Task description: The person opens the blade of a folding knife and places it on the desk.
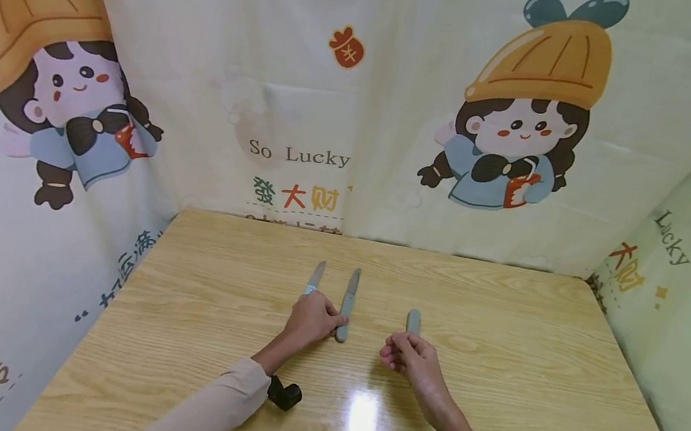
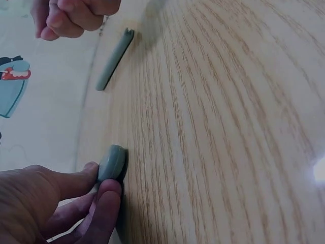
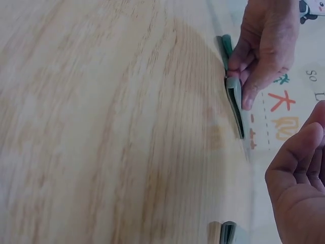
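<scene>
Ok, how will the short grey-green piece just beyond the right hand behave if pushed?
The grey-green piece is probably stiff, given its straight, unbent outline. It lies along its length on the tabletop, so it's unlikely to tip. Its smooth-looking surface may make it slide easily.

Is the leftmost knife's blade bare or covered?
Bare: in the head view, the blade shows pale and pointed beyond the left hand, with nothing over it.
</scene>
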`<state>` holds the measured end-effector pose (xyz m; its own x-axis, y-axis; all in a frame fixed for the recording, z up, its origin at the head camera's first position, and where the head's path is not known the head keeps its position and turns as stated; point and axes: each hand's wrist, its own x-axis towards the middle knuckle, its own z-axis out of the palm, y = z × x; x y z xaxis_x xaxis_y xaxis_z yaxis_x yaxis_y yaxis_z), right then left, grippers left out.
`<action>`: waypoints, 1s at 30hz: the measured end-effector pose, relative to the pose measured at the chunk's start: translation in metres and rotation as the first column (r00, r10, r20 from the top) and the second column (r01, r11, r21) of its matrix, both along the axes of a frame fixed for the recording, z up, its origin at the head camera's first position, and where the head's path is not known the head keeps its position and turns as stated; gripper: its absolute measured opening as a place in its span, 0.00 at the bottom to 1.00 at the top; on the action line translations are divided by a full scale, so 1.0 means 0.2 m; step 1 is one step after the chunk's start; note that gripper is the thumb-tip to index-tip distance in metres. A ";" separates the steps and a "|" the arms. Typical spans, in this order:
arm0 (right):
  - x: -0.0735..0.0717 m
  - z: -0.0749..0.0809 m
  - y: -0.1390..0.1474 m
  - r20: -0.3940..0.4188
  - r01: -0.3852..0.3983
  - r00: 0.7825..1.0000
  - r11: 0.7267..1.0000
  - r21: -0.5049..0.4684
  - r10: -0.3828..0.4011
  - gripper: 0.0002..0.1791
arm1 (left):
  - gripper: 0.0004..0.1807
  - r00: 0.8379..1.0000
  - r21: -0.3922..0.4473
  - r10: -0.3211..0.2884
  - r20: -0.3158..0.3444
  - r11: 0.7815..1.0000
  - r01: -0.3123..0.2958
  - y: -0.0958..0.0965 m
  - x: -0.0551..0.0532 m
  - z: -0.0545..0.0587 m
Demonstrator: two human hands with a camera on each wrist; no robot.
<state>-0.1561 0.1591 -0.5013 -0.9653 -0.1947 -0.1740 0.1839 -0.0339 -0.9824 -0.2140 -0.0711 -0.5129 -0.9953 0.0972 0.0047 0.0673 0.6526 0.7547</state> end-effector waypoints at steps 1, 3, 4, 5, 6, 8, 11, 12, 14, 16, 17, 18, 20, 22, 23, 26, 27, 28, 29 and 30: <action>0.00 0.00 0.00 0.001 -0.006 1.000 1.000 -0.002 0.006 0.22 | 0.13 1.000 -0.002 0.006 0.002 1.000 -0.006 0.00 0.00 0.00; 0.01 0.00 -0.01 0.004 -0.010 1.000 1.000 -0.006 0.010 0.22 | 0.13 1.000 0.002 0.011 0.002 1.000 -0.011 0.00 0.00 0.00; 0.01 0.01 -0.01 0.005 -0.009 1.000 1.000 -0.007 0.009 0.22 | 0.13 1.000 0.004 0.010 0.001 1.000 -0.010 0.00 0.00 0.00; 0.01 0.01 -0.01 0.006 -0.006 1.000 1.000 -0.007 0.006 0.22 | 0.13 1.000 0.008 0.007 -0.003 1.000 -0.007 -0.01 0.00 0.00; 0.01 0.01 -0.01 0.009 -0.001 1.000 1.000 -0.009 0.001 0.21 | 0.13 1.000 0.013 0.003 -0.004 1.000 -0.003 -0.01 0.00 0.00; 0.01 0.01 -0.01 0.017 0.016 1.000 1.000 -0.014 -0.016 0.20 | 0.13 1.000 0.029 -0.007 -0.004 1.000 0.007 -0.01 0.01 0.00; 0.01 0.01 0.00 0.024 0.050 0.998 0.999 -0.022 -0.049 0.19 | 0.13 1.000 0.054 -0.022 0.007 0.998 0.022 -0.02 0.01 0.00; 0.01 0.01 0.00 0.025 0.065 0.998 0.998 -0.024 -0.064 0.18 | 0.13 1.000 0.062 -0.026 0.012 0.998 0.025 -0.02 0.02 0.01; 0.00 0.02 0.01 0.017 0.088 0.996 0.996 -0.020 -0.088 0.18 | 0.13 0.999 0.073 -0.034 0.014 0.997 0.033 -0.03 0.02 0.01; -0.01 0.03 0.03 -0.005 0.110 0.994 0.994 -0.003 -0.110 0.18 | 0.14 0.999 0.081 -0.033 0.012 0.996 0.032 -0.04 0.02 0.02; -0.02 0.04 0.04 -0.021 0.119 0.993 0.993 0.012 -0.118 0.18 | 0.15 0.999 0.082 -0.030 0.009 0.996 0.029 -0.04 0.02 0.03; -0.03 0.05 0.06 -0.044 0.127 0.991 0.991 0.040 -0.125 0.18 | 0.16 1.000 0.084 -0.025 0.004 0.996 0.024 -0.04 0.02 0.04; -0.06 0.07 0.09 -0.110 0.126 0.987 0.985 0.117 -0.113 0.19 | 0.15 1.000 0.084 -0.005 -0.018 0.996 0.007 -0.05 0.02 0.06; -0.09 0.09 0.12 -0.191 0.105 0.980 0.969 0.222 -0.062 0.18 | 0.12 0.998 0.076 0.028 -0.048 0.997 -0.024 -0.05 0.03 0.08; -0.11 0.10 0.14 -0.231 0.084 0.973 0.958 0.273 -0.019 0.18 | 0.11 0.997 0.067 0.042 -0.070 0.997 -0.037 -0.05 0.03 0.09; -0.16 0.13 0.19 -0.330 0.006 0.934 0.918 0.397 0.137 0.18 | 0.09 0.988 0.053 0.072 -0.133 0.996 -0.066 -0.06 0.04 0.11; -0.18 0.13 0.20 -0.352 -0.016 0.918 0.905 0.426 0.182 0.18 | 0.11 0.987 0.053 0.075 -0.143 0.996 -0.068 -0.07 0.05 0.12; -0.20 0.13 0.21 -0.367 -0.044 0.903 0.896 0.442 0.225 0.19 | 0.12 0.986 0.052 0.072 -0.153 0.997 -0.065 -0.07 0.05 0.13; -0.22 0.14 0.22 -0.374 -0.070 0.890 0.889 0.452 0.260 0.20 | 0.14 0.984 0.047 0.064 -0.166 0.997 -0.057 -0.08 0.06 0.13; -0.23 0.13 0.23 -0.373 -0.093 0.882 0.882 0.463 0.289 0.22 | 0.15 0.983 0.042 0.052 -0.178 0.998 -0.045 -0.08 0.06 0.14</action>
